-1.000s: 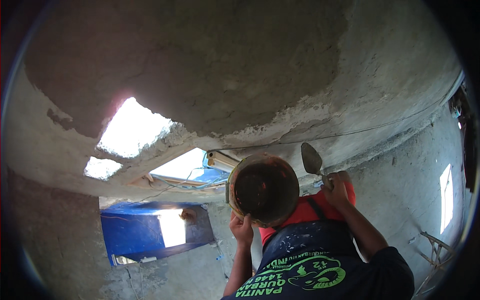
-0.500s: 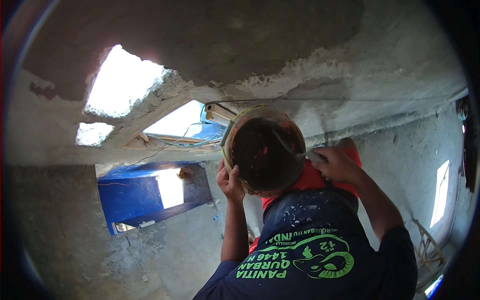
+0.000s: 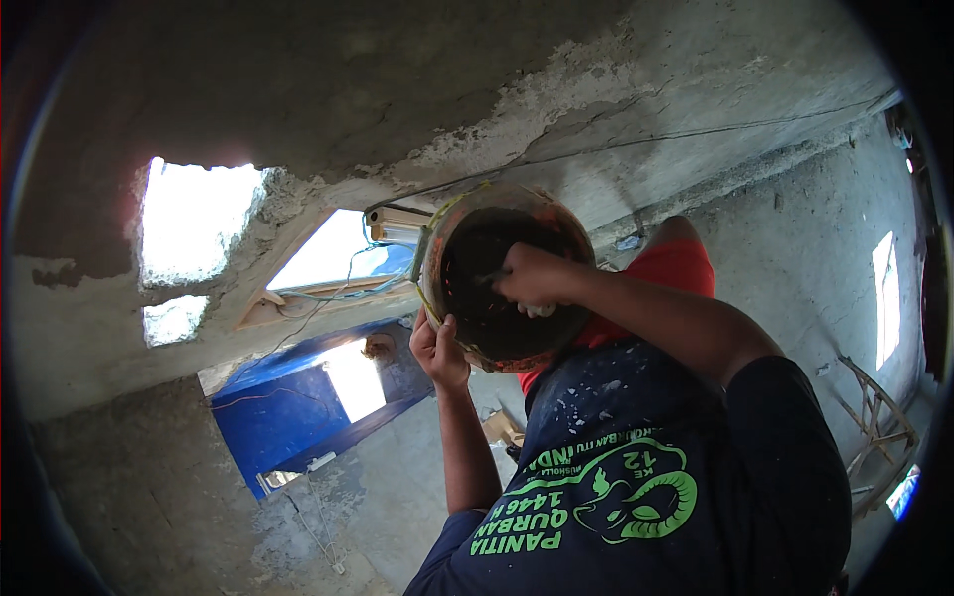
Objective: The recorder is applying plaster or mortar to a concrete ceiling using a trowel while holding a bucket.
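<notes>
A round bucket (image 3: 558, 211) with a worn, pale and orange-stained rim is tilted in front of my body. Dark wet mix (image 3: 502, 230), like mortar, lies inside it. My left hand (image 3: 439, 350) is closed on the bucket's left side, thumb over the rim. Reaching into the bucket, my right hand (image 3: 535, 278) is closed around a trowel (image 3: 487, 280). Only a little of the tool shows at the fingers; the rest is hidden by the hand and the dark interior.
Rough grey plastered wall (image 3: 636, 109) stretches along the far side, with bright openings on the left. Loose cables (image 3: 343, 293) hang by the wooden frame (image 3: 253, 316). A blue recess (image 3: 283, 412) lies lower left, and a wooden stand (image 3: 874, 417) at right.
My right hand has moved left from beside the bucket's right rim into the bucket with the trowel. The left hand keeps its grip; the whole view has tilted.
</notes>
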Motion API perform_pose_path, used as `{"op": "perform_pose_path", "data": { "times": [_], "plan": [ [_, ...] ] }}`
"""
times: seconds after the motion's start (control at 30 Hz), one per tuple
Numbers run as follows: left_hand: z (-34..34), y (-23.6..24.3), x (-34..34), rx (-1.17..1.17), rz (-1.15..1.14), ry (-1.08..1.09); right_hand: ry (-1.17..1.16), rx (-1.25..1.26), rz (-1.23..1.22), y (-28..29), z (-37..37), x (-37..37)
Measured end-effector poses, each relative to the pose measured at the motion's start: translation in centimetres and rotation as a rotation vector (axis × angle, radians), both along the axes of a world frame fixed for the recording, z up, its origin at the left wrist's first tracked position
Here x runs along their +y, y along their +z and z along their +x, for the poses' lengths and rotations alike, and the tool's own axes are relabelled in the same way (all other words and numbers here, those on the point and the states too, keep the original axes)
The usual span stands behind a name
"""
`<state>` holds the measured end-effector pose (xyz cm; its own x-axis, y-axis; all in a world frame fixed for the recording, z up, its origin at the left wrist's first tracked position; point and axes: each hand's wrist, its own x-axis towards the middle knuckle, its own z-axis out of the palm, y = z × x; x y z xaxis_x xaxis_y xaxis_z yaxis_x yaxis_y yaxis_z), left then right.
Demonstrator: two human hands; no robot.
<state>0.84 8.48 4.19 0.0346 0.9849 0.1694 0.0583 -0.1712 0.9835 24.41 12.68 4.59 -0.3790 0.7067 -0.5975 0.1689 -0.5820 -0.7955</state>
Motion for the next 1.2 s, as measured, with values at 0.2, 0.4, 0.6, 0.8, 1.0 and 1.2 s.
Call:
{"op": "perform_pose_path", "data": {
  "times": [0.2, 0.4, 0.6, 0.8, 1.0, 1.2],
  "plan": [
    [-1.2, -1.1, -0.8, -0.036, -0.021, -0.036, 0.428, -0.092, 0.221, 0.0, 0.2, -0.9],
    [-2.3, -1.7, -1.6, -0.006, -0.007, -0.037, 0.694, -0.274, 0.259, 1.0, 3.0, 1.5],
    [1.0, -0.1, -1.3, 0.004, 0.067, 0.074, 0.643, -0.638, 0.663, 0.5, 5.9, 1.2],
    [-1.0, -1.2, -1.3, 0.038, 0.062, -0.055, 0.676, -0.743, 0.723, 1.9, 4.6, 0.5],
    [-0.8, -1.1, -1.5, 0.045, 0.029, -0.022, 0.459, -0.561, 0.676, -0.1, 5.9, 0.2],
    [-0.8, -0.7, -1.3, 0.061, 0.052, -0.096, 0.090, -0.441, 0.460, -2.3, 0.9, -2.4]
  ]
}}
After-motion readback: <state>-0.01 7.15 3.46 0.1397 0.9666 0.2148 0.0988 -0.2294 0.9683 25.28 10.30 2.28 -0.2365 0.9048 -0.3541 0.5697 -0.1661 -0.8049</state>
